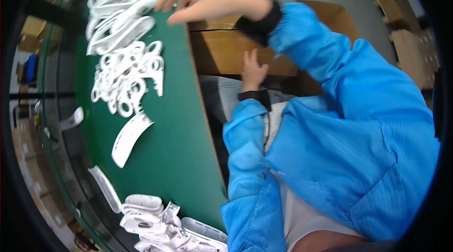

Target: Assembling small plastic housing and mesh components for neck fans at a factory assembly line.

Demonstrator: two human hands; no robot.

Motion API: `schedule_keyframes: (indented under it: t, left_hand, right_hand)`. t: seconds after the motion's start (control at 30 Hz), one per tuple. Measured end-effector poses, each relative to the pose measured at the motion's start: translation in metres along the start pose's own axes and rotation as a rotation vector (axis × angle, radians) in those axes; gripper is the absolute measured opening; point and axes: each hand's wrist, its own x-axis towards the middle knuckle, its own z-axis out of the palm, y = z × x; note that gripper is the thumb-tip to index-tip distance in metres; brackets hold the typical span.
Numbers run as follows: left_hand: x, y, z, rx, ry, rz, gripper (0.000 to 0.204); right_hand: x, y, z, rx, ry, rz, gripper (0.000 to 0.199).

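Observation:
My right hand (207, 2) reaches over the far edge of the pile of long white curved plastic parts (125, 8). Its thumb and fingers are apart, and the fingertips overlap the end of one part; whether they touch it is unclear. Lower and closer to my body, my left hand (254, 71) is open with its fingers spread, in front of a brown cardboard box (219, 51). Nothing shows in it. Both wrists wear black bands.
Small white ring-ended parts (130, 75) lie heaped on the green table (174, 143). Nearer is a single curved white panel (130, 139), and more white shells (144, 216) are piled at the near end. Wooden pallets (408, 53) stand on the floor at right.

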Motion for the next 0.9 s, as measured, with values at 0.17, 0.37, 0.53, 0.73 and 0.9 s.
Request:
schedule_keyframes:
  t: [0.17, 0.37, 0.53, 0.73, 0.9]
  left_hand:
    - [-0.001, 0.023, -0.014, -0.105, -0.037, -0.081, 0.073]
    - [0.017, 0.035, -0.002, -0.039, -0.003, -0.21, 0.073]
    - [0.007, 0.097, 0.02, -0.281, -0.272, 0.34, 0.066]
    - [-0.081, 0.197, -0.039, -0.74, -0.789, 0.371, 0.041]
    - [-0.129, 0.186, -0.177, -0.593, 0.076, 0.252, 0.017]
  right_hand:
    - [-0.204, 0.018, -0.134, -0.245, 0.024, 0.538, 0.033]
    - [-0.247, -0.096, -0.179, -0.326, -0.789, 1.21, 0.044]
    - [-0.038, -0.2, -0.097, -0.198, -0.648, 0.1, 0.037]
    - [0.102, -0.219, -0.077, 0.153, -0.589, -0.136, 0.025]
    - [0.247, -0.18, -0.022, -0.077, -0.789, -0.142, 0.022]
